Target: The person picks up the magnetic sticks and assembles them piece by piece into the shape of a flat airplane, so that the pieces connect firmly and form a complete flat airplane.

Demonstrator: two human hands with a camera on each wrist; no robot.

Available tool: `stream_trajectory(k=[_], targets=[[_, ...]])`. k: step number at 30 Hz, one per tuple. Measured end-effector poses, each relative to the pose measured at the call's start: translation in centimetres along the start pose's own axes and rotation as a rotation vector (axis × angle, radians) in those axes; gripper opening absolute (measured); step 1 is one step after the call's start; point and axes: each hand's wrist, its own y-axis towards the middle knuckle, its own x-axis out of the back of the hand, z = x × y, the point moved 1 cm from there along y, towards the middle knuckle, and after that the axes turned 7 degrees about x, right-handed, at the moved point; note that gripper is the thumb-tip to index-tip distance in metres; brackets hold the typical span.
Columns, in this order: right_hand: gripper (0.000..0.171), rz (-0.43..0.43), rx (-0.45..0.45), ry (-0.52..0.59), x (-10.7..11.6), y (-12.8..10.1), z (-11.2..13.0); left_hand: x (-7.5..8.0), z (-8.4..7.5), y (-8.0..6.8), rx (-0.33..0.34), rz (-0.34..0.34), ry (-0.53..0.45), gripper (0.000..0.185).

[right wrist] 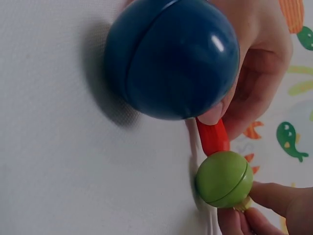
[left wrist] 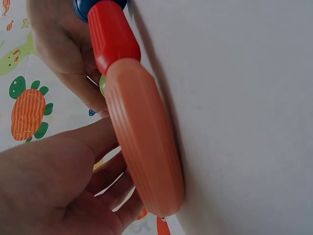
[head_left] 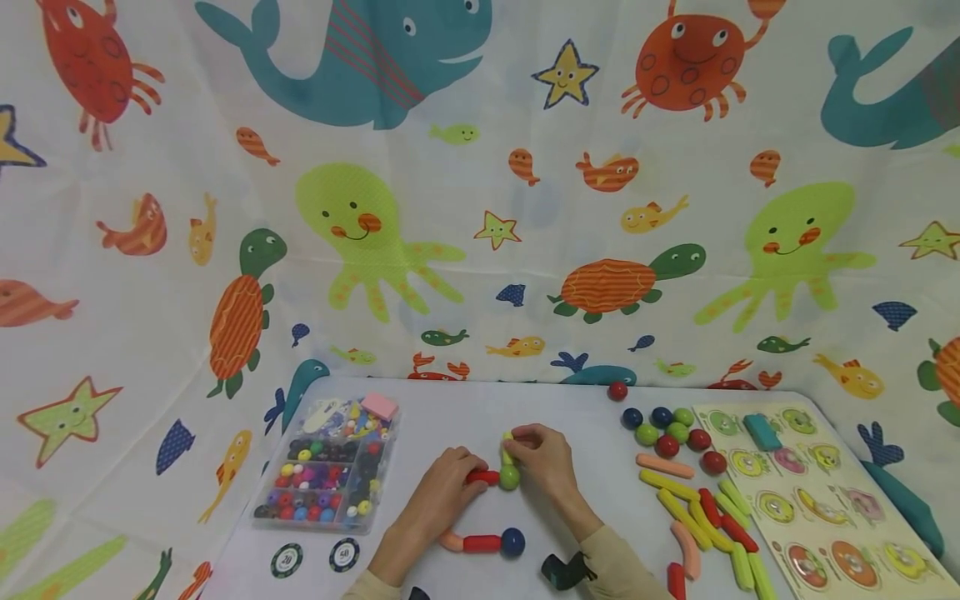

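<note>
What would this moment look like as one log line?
left hand: grips red stick | right hand: pinches yellow-green stick | both sticks meet green ball | white table

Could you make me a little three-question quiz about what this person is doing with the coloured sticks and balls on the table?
1. True or false: the left hand holds a red stick that meets the green ball.
2. What does the right hand pinch? A) a blue ball B) a yellow-green stick C) a poker chip
3. Fill in: lying nearer the person, untouched, is a chain of a salmon stick, a red stick and a ____ ball.

Key
1. True.
2. B: the yellow-green stick, standing above the green ball.
3. Blue: the blue ball ends that chain.
</note>
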Motion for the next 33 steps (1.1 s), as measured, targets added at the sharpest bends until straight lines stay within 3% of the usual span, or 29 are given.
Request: stream_trajectory(k=[10, 21, 27, 33], targets=[[0.025, 0.026, -0.01, 0.007, 0.4, -0.2, 0.0, 0.1, -0.2, -0.2, -0.039, -0.013, -0.003, 0.023], [0.027, 0.011, -0.014, -0.036, 1.5, -0.2, -0.8, 0.1, -0.2, -0.4, -0.037, -0.007, -0.009, 0.024], [0.028, -0.042, -0.078, -0.036, 4.6, 0.5, -1.2, 0.1, -0.1, -0.4, -0.014, 0.0, -0.011, 0.025], [0.035, -0.114, -0.112, -0.084, 10.3, 1.1, -2.3, 0.2, -0.2, -0.5, -0.002, 0.01, -0.017, 0.026]])
